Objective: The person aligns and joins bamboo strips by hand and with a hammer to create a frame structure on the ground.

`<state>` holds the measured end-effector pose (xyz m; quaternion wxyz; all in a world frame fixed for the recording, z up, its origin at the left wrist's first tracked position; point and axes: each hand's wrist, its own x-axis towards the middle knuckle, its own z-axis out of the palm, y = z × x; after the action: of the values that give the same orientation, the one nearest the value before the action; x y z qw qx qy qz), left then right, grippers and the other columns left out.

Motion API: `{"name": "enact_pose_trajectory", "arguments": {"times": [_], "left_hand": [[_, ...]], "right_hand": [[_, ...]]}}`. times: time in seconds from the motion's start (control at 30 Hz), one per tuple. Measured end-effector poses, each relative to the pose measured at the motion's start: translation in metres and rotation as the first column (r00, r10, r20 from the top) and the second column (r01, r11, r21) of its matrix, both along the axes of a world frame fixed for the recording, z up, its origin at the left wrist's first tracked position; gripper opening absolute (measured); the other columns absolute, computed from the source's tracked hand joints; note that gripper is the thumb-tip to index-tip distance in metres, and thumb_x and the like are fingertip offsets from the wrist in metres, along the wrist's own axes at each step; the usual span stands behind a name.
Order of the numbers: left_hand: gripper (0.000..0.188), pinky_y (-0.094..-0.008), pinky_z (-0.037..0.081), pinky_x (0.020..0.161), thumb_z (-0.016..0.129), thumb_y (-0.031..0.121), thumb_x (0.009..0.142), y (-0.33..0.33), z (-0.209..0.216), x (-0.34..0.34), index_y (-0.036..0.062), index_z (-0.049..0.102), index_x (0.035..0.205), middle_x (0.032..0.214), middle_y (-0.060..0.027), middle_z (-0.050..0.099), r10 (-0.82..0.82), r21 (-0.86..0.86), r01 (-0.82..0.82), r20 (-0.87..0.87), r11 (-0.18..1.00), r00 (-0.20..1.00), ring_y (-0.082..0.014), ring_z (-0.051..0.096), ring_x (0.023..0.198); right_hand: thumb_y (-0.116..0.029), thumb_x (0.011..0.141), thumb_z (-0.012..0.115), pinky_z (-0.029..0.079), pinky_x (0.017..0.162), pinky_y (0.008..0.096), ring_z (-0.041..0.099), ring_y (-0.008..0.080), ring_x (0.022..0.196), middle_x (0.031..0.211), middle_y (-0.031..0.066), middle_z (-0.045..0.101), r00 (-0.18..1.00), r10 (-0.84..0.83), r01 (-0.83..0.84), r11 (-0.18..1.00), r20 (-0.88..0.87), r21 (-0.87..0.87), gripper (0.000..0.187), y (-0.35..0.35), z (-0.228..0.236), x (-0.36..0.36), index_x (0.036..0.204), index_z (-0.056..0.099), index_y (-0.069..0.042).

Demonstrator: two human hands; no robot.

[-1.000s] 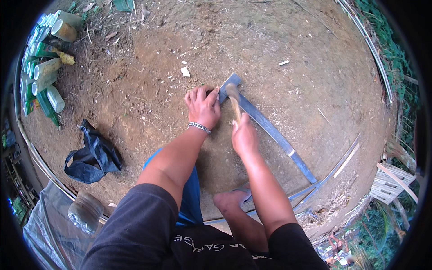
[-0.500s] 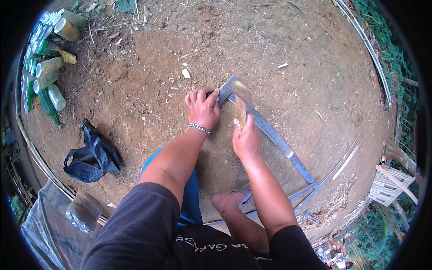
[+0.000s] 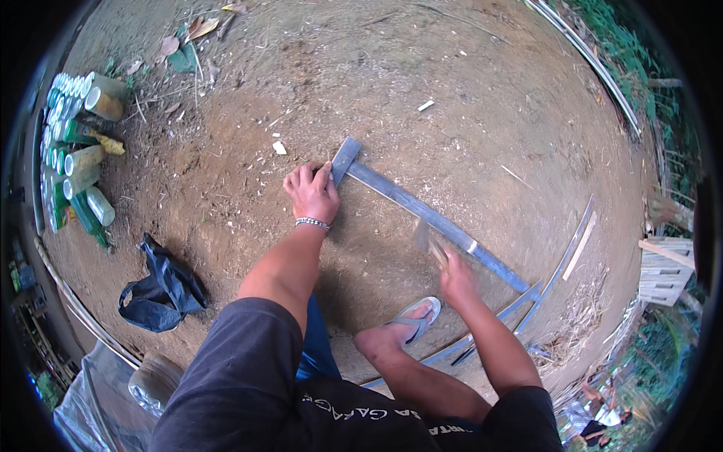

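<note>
My left hand (image 3: 312, 194) is closed on the lower end of a short grey strip (image 3: 347, 153) on the dirt. A long grey strip (image 3: 410, 202) runs from the short one toward the lower right, the two making a T shape. In my right hand (image 3: 458, 282) is a wooden-handled, hammer-like tool (image 3: 435, 251), its greyish head smeared by motion. That tool is just below the long strip's middle; whether they touch I cannot tell. Near its lower end, the long strip meets another grey strip (image 3: 520, 303).
Several glass bottles and jars (image 3: 84, 160) lie at the left. A black plastic bag (image 3: 161, 290) rests near my left arm. My sandalled foot (image 3: 414, 320) is below the strips. A pale slat (image 3: 578, 247) and shavings (image 3: 576, 328) lie at the right.
My right hand and the tool have moved away from the T joint, down and right beside the long strip. My left hand still holds the short strip. The whole view has shifted somewhat.
</note>
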<state>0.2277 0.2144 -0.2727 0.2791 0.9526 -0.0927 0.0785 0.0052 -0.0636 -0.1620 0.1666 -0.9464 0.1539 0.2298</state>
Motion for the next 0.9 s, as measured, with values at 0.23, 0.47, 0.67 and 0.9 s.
{"name": "enact_pose_trajectory", "arguments": {"times": [0.23,0.47,0.67,0.9], "left_hand": [[0.023,-0.0482,0.033,0.104,0.065,0.017,0.088,-0.003,-0.003,-0.003,0.0156,0.074,0.109,0.113,-0.0065,0.064,0.007,0.089,-0.011,0.044,0.996,0.999,-0.0285,0.055,0.114],[0.034,-0.0539,0.026,0.113,0.064,0.026,0.093,0.003,0.013,-0.003,0.0226,0.069,0.126,0.132,-0.0053,0.058,0.049,0.307,0.012,-0.188,0.952,0.981,-0.0282,0.047,0.130],[0.055,-0.0463,0.038,0.112,0.069,0.021,0.090,0.052,0.099,-0.065,0.0216,0.056,0.143,0.144,-0.0165,0.050,0.178,0.358,0.086,-0.641,0.930,0.746,-0.0363,0.049,0.132],[0.056,-0.0422,0.052,0.099,0.080,0.023,0.074,0.241,0.260,-0.206,0.0028,0.063,0.123,0.121,-0.0199,0.067,0.091,0.271,0.398,-0.905,0.876,0.415,-0.0324,0.062,0.117]], "right_hand": [[-0.009,0.084,0.065,0.053,0.090,0.0478,0.063,0.0378,0.106,0.115,0.0161,0.057,0.979,0.108,-0.103,0.994,-0.173,0.039,0.063,-0.020,0.000,-0.066,0.144,0.048,-0.018],[-0.004,0.088,0.057,0.052,0.092,0.0439,0.062,0.0349,0.110,0.116,0.0159,0.058,0.991,0.030,-0.028,0.999,-0.131,0.016,0.059,0.024,-0.005,-0.052,0.145,0.049,-0.016],[-0.007,0.089,0.055,0.048,0.099,0.0474,0.057,0.0344,0.118,0.122,0.0162,0.059,0.994,-0.112,0.110,0.986,-0.004,-0.129,0.051,0.017,0.025,-0.093,0.140,0.052,-0.011],[-0.013,0.085,0.060,0.049,0.099,0.0516,0.060,0.0417,0.118,0.124,0.0256,0.062,0.726,-0.420,0.525,0.850,-0.544,0.044,0.054,0.044,0.261,-0.289,0.138,0.050,-0.001]]}}
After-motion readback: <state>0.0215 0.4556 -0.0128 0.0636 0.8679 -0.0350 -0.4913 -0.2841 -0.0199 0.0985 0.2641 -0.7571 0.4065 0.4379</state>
